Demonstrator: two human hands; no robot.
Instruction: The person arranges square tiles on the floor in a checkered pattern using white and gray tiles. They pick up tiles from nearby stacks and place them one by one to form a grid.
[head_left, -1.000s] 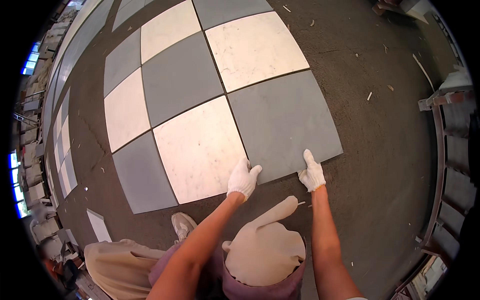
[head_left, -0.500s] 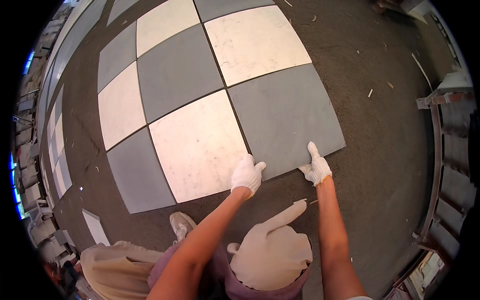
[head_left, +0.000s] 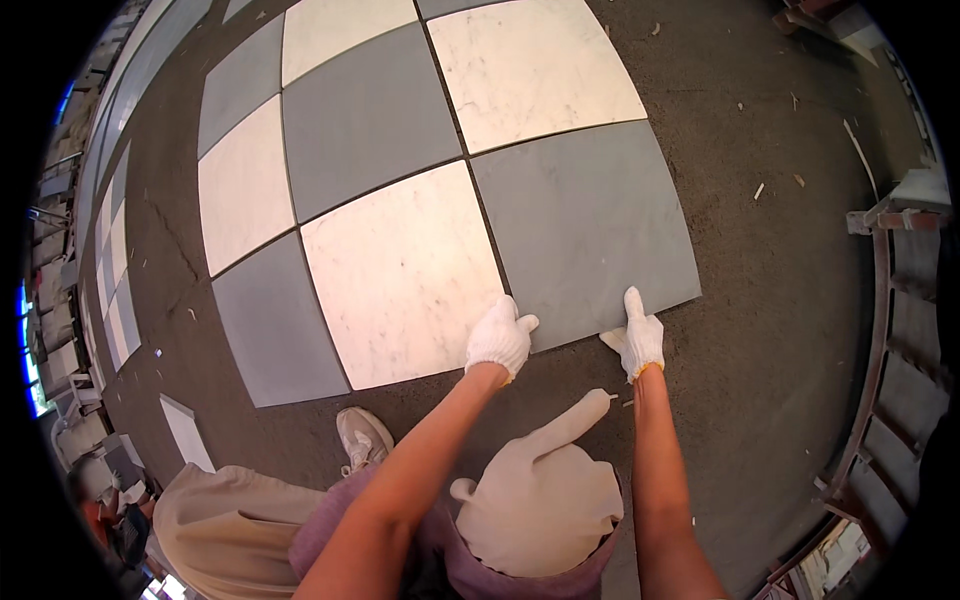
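Note:
A large square grey tile (head_left: 590, 215) lies at the near right corner of a grey and white checkered layout. My right hand (head_left: 640, 338), in a white knit glove, grips its near edge, thumb on top and the other fingers partly hidden by the edge. At its near left corner, my left hand (head_left: 500, 335), gloved alike, is closed with the thumb over the grey surface; its fingertips are hidden. A veined white tile (head_left: 405, 275) borders the grey one on the left, and another white tile (head_left: 535, 75) lies beyond it. Thin dark gaps run between the tiles.
My shoe (head_left: 362, 438) stands just short of the layout's near edge. A narrow white slab (head_left: 187, 432) lies at the left on the dark floor (head_left: 770, 300). Small pale scraps are scattered to the right, where a metal-framed rack (head_left: 880, 370) stands. Smaller checkered tiles (head_left: 117, 270) lie far left.
The whole picture has shifted slightly, the far tiles moving up and right. Both hands keep their places on the near edge of the grey tile; no tile has plainly moved.

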